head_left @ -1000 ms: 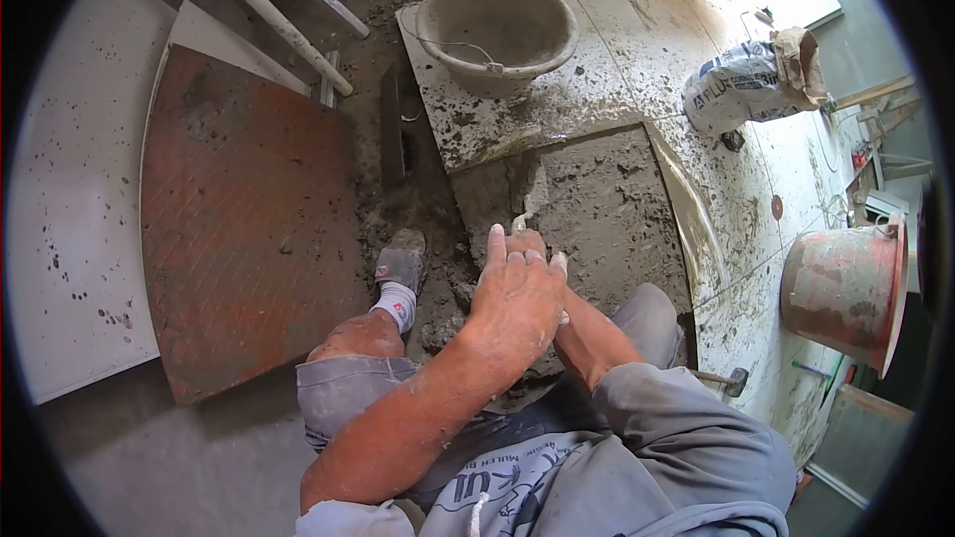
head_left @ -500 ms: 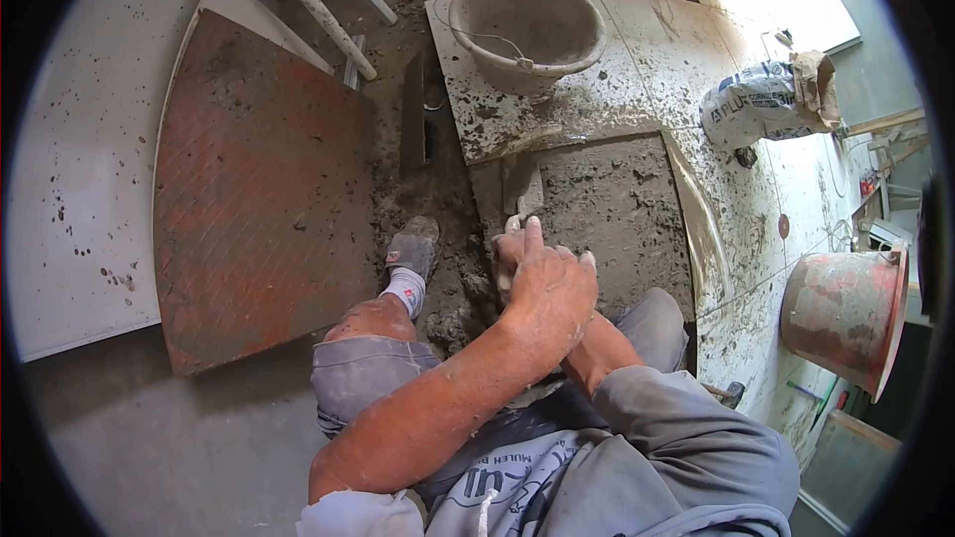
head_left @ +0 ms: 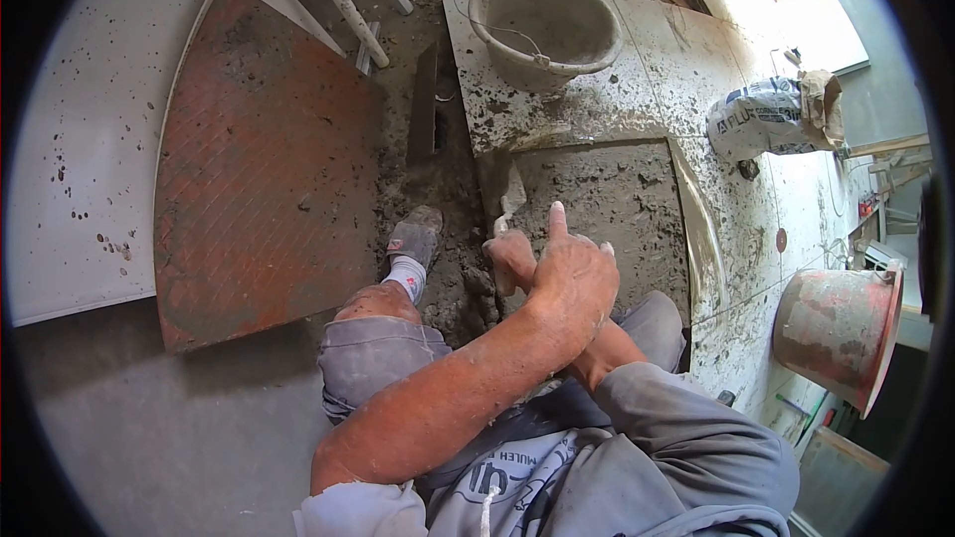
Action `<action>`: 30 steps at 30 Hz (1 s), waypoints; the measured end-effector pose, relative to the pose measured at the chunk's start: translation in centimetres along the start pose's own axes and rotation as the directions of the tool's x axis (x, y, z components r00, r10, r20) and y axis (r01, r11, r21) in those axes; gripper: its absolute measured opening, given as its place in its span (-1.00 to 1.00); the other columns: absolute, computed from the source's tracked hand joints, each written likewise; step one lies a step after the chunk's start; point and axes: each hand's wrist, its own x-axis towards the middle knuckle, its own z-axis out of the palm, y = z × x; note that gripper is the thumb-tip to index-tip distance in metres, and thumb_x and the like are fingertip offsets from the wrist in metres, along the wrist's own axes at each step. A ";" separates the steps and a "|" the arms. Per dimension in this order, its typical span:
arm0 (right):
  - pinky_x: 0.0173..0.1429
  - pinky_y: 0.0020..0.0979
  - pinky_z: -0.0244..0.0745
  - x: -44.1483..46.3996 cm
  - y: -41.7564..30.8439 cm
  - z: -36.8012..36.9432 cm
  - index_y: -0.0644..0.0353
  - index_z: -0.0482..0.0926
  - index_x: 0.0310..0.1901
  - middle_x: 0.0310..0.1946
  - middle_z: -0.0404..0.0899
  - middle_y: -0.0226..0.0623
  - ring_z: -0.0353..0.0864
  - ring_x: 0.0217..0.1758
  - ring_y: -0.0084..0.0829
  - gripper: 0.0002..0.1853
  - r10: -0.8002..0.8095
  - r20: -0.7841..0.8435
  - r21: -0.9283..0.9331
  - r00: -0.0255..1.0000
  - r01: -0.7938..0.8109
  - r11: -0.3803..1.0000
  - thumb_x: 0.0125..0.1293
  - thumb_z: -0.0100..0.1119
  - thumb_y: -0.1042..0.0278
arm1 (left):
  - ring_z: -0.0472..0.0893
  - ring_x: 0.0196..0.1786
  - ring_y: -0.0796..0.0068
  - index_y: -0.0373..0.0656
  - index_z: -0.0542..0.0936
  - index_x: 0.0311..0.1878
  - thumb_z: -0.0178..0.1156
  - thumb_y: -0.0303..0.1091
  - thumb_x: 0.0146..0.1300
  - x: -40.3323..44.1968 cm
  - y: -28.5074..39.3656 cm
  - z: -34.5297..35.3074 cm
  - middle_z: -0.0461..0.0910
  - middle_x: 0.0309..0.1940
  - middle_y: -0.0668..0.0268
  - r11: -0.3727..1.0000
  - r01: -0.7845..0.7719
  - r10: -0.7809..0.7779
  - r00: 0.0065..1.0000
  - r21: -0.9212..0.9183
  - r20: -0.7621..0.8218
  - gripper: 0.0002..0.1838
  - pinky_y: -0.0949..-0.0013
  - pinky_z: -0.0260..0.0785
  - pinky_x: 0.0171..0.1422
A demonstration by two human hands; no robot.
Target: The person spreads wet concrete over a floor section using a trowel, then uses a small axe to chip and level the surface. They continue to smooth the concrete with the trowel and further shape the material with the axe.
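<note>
My right hand (head_left: 511, 257) is closed around the handle of a trowel (head_left: 514, 187) at the left edge of a grey mortar bed (head_left: 607, 201). The trowel's smeared blade points away from me along that edge. My left arm crosses over my right forearm. My left hand (head_left: 575, 283) is over the mortar bed, its index finger stretched forward and its thumb out to the right. Nothing shows in that hand, and its other fingers are partly hidden. Rough, lumpy mortar fills the bed, with splashed pale tiles (head_left: 652, 89) beyond it.
A mortar-coated bucket (head_left: 545, 70) stands beyond the bed. A paper bag (head_left: 761, 119) and a tipped reddish bucket (head_left: 841, 328) lie at right. A mud-stained reddish board (head_left: 269, 179) is at left, beside my shoe (head_left: 414, 237). A dark flat bar (head_left: 422, 104) lies ahead.
My left hand has come away from the trowel and moved right, its index finger now pointing forward. My right hand keeps the trowel, shifted slightly toward me. The view has shifted a little.
</note>
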 end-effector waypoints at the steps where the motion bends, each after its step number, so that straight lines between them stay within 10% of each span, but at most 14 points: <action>1: -0.22 -0.07 0.47 0.5 1.1 3.6 0.23 0.51 0.10 -0.37 0.62 0.13 0.66 -0.20 -0.06 -0.39 0.000 -0.015 0.072 1.000 0.001 0.997 0.08 0.21 -0.02 | 0.64 -0.03 0.34 -0.16 0.61 0.04 0.08 -0.33 0.27 0.1 0.0 0.0 0.68 -0.23 0.26 1.000 0.005 -0.005 1.000 -0.001 -0.004 -0.69 -0.17 -0.16 0.51; 5: -0.27 -0.04 0.48 5.8 3.8 16.8 0.35 0.62 -0.22 -0.38 0.59 0.23 0.63 -0.28 0.10 -0.63 -0.009 -0.049 0.364 0.999 0.026 0.931 0.02 0.23 0.21 | 0.65 -0.03 0.34 -0.16 0.61 0.04 0.06 -0.33 0.29 -0.2 -0.2 -0.3 0.68 -0.23 0.27 0.999 0.047 -0.046 0.998 -0.020 0.047 -0.69 -0.19 -0.19 0.51; 21: -0.13 0.01 0.45 3.4 2.0 3.9 0.36 0.52 -0.08 -0.46 0.67 -0.03 0.67 -0.24 0.02 -0.58 -0.178 -0.029 -0.053 0.984 0.176 0.983 0.20 0.07 0.14 | 0.65 -0.07 0.27 -0.18 0.61 0.01 0.04 -0.36 0.28 -0.2 -1.0 -1.4 0.67 -0.25 0.23 0.999 0.054 -0.054 0.997 -0.004 0.060 -0.70 -0.16 -0.17 0.50; 23: -0.04 -0.03 0.47 0.5 -2.2 -3.2 0.31 0.52 -0.02 -0.37 0.68 -0.02 0.66 -0.16 0.01 -0.55 0.097 -0.050 -0.065 0.994 -0.100 0.993 0.22 0.07 0.09 | 0.65 -0.04 0.29 -0.16 0.66 -0.06 -0.01 -0.35 0.32 -0.3 -0.7 -1.3 0.69 -0.22 0.24 0.998 0.051 -0.050 0.996 -0.020 0.074 -0.72 -0.20 -0.21 0.51; 30: 0.00 -0.04 0.47 2.9 3.6 -2.9 0.30 0.52 0.02 -0.32 0.66 -0.01 0.65 -0.14 -0.01 -0.51 0.161 0.093 0.058 0.983 -0.167 0.984 0.21 0.08 0.05 | 0.65 -0.04 0.27 -0.16 0.69 -0.12 0.00 -0.39 0.29 0.6 -0.4 0.4 0.70 -0.22 0.21 0.998 0.041 -0.044 0.998 -0.046 -0.053 -0.73 -0.17 -0.19 0.51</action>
